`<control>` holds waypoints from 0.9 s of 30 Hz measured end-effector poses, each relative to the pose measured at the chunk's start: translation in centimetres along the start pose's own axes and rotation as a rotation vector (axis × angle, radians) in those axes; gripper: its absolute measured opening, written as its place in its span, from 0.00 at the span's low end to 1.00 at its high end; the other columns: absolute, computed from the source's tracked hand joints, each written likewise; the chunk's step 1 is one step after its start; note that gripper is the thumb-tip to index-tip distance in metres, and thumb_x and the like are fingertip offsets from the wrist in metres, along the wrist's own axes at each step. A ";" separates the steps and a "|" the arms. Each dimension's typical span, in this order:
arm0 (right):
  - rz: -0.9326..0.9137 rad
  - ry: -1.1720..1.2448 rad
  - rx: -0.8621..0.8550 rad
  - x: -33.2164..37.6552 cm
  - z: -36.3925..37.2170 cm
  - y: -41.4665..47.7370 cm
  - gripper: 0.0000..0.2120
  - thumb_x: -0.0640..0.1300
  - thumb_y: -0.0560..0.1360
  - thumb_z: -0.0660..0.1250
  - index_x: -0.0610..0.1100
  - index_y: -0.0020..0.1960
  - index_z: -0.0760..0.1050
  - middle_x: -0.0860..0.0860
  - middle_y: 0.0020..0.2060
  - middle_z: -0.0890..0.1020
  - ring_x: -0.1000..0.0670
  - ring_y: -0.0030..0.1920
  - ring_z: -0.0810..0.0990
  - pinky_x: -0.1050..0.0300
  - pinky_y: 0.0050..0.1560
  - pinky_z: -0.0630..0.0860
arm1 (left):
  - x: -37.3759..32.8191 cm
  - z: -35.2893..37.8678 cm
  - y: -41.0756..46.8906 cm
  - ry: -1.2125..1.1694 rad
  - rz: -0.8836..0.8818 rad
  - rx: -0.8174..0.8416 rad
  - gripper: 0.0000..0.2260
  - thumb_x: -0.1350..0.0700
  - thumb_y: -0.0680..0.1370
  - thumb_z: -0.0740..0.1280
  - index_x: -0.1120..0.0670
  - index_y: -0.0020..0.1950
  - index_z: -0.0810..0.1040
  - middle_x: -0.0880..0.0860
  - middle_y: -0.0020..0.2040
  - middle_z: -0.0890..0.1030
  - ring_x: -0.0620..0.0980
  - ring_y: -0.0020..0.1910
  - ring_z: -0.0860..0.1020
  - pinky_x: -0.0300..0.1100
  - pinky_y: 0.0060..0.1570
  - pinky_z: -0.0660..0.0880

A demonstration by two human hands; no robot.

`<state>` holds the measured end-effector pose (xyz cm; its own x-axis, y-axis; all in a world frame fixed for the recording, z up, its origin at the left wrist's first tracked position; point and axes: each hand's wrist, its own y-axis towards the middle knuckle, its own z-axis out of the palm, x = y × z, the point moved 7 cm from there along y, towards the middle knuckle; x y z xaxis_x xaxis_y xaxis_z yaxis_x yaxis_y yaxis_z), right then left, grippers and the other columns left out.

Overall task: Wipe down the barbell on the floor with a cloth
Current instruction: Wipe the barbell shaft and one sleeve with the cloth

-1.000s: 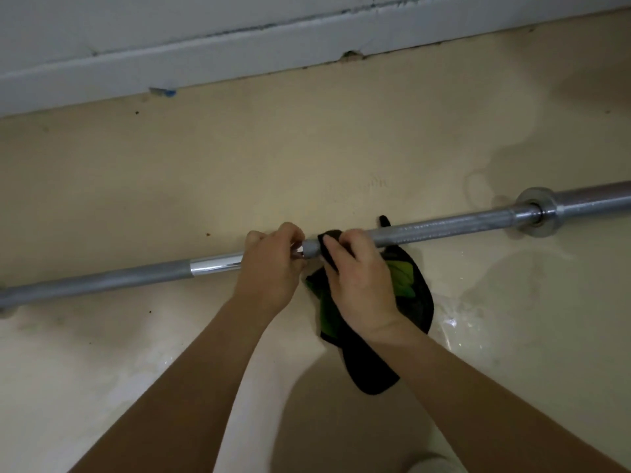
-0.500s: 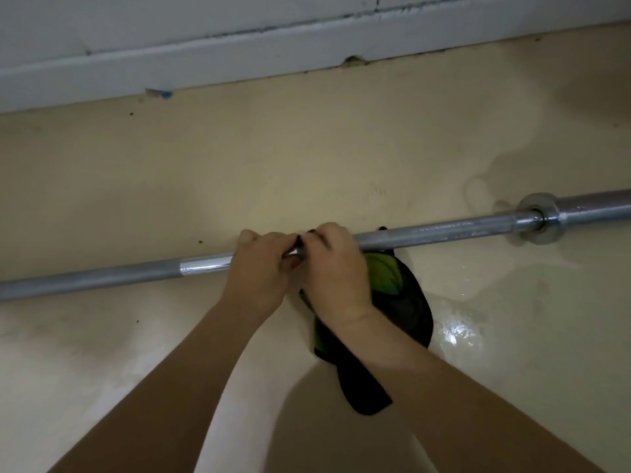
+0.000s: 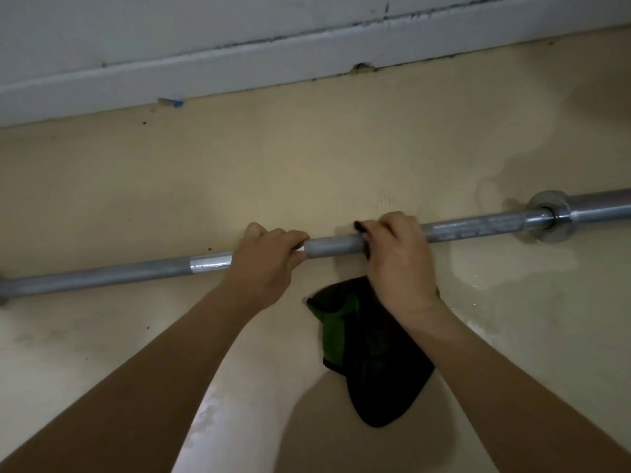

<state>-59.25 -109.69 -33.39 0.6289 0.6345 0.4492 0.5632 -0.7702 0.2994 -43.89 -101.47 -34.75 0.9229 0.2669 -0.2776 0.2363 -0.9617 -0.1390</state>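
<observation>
A long grey steel barbell [image 3: 334,245] lies across the beige floor from left to right, with a collar [image 3: 549,215] and a thicker sleeve at the right. My left hand [image 3: 266,262] is wrapped around the shaft near its middle. My right hand [image 3: 397,257] grips the shaft a short way to the right, with a black and green cloth [image 3: 372,353] pressed around the bar under its fingers. The rest of the cloth hangs down onto the floor below my right wrist.
A white baseboard [image 3: 239,63] runs along the wall behind the barbell, with a chipped spot and a scrap of blue tape [image 3: 176,103]. Wet shiny patches [image 3: 478,278] mark the floor to the right, near the collar.
My right hand has slid the cloth to the right along the shaft, opening a gap of bare bar between my two hands. My left hand keeps its grip.
</observation>
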 end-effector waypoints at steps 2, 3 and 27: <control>0.166 0.022 -0.120 -2.4 -1.1 0.1 0.08 0.32 0.71 0.68 0.34 0.50 0.80 0.40 0.42 0.78 0.40 0.41 0.76 0.51 0.37 0.75 | -0.2 0.3 -0.8 0.088 -0.054 -0.089 0.12 0.49 0.79 0.58 0.50 0.56 0.77 0.50 0.46 0.81 0.55 0.44 0.67 0.47 0.41 0.66; 0.165 0.026 -0.109 -1.1 -0.3 0.0 0.09 0.32 0.70 0.69 0.34 0.50 0.80 0.40 0.42 0.78 0.40 0.41 0.76 0.51 0.37 0.75 | -0.4 0.3 -1.1 0.126 -0.081 -0.129 0.11 0.49 0.78 0.58 0.50 0.55 0.77 0.50 0.48 0.80 0.54 0.46 0.66 0.47 0.40 0.64; -0.054 0.084 0.100 6.1 4.3 2.1 0.13 0.30 0.66 0.71 0.34 0.51 0.78 0.41 0.43 0.78 0.43 0.40 0.76 0.54 0.30 0.74 | 0.2 -2.1 2.2 0.015 -0.069 -0.155 0.05 0.53 0.75 0.66 0.53 0.47 0.79 0.52 0.42 0.82 0.57 0.41 0.79 0.47 0.36 0.72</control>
<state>-51.96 -107.14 -33.67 0.5516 0.6636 0.5053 0.6482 -0.7223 0.2410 -42.57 -103.65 -33.07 0.9068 0.3332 -0.2583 0.3427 -0.9394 -0.0088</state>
